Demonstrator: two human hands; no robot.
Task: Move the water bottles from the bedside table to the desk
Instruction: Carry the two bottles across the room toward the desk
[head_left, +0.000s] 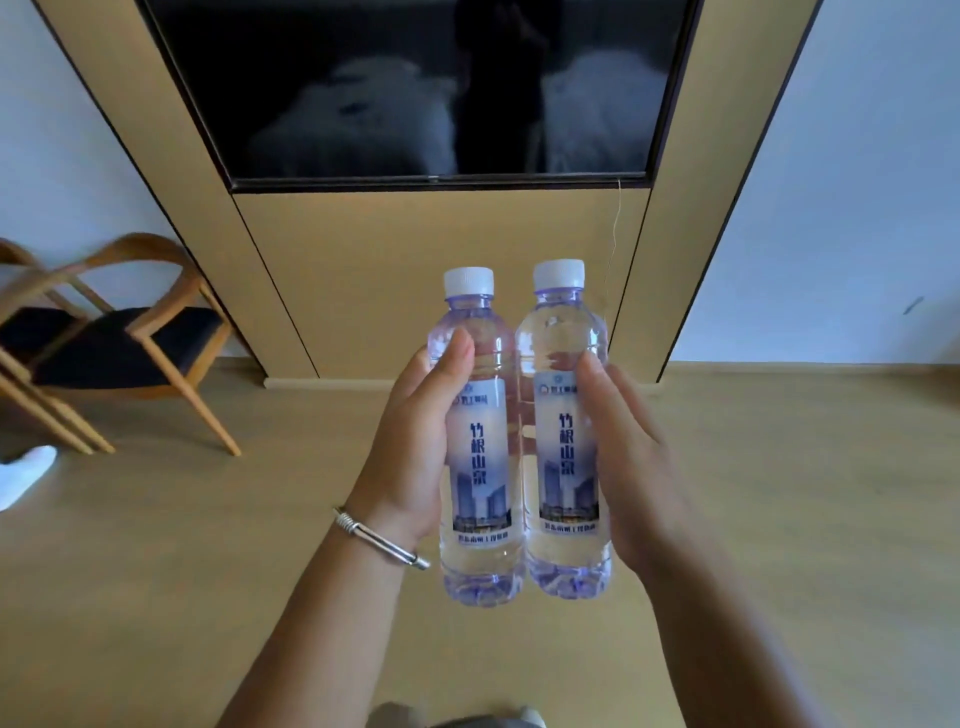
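Two water bottles carried in the air — no desk in sight.
The left hand (415, 441) gripped the left water bottle (480, 447); the right hand (631, 457) gripped the right water bottle (566, 431) — best kept upright, side by side, held firmly.

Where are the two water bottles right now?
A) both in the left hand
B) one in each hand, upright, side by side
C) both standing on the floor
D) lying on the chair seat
B: the left hand grips the left bottle and the right hand grips the right bottle; both are upright, caps on, held side by side above the wooden floor.
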